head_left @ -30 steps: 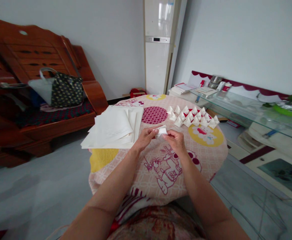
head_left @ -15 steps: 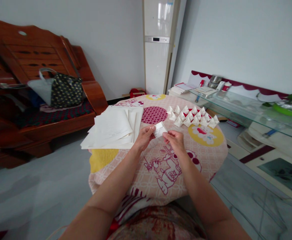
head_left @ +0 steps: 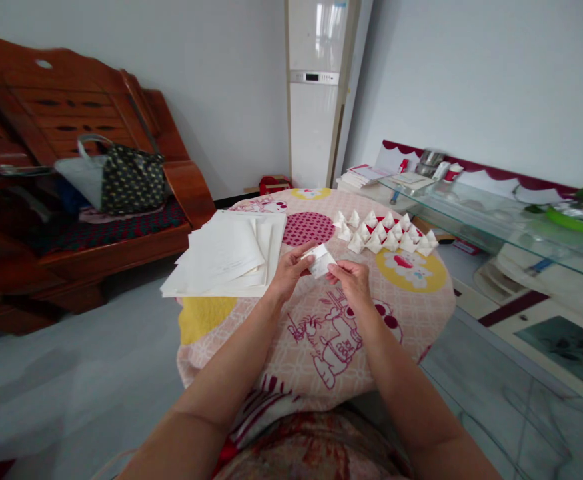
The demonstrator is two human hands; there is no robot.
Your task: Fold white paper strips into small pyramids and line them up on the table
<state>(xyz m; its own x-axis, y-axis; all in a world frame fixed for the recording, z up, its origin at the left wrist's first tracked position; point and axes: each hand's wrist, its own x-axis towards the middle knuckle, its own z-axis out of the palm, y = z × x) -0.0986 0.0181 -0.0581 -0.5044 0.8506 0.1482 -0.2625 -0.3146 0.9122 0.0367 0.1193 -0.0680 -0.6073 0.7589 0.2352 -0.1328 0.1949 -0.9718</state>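
Note:
A small folded piece of white paper [head_left: 322, 261] is held above the table between both hands. My left hand [head_left: 291, 268] pinches its left side, thumb on top. At its lower right edge, the fingers of my right hand [head_left: 351, 276] are closed on the paper. Left of my hands lies a stack of white paper sheets [head_left: 221, 257], some askew. Beyond my right hand, several small folded paper boats [head_left: 381, 233] with pointed peaks stand grouped in rows. The paper's underside is hidden.
A patterned pink cloth [head_left: 271, 360] covers the round table. To the right is a glass-topped cabinet [head_left: 496, 227] with cups and papers. A wooden sofa [head_left: 71, 113] with a dotted bag [head_left: 132, 180] stands at left; a tall air conditioner [head_left: 314, 127] is behind.
The folded paper has turned slightly and shows more of its face. My left fingers have straightened a little behind it, and my right hand has shifted slightly right.

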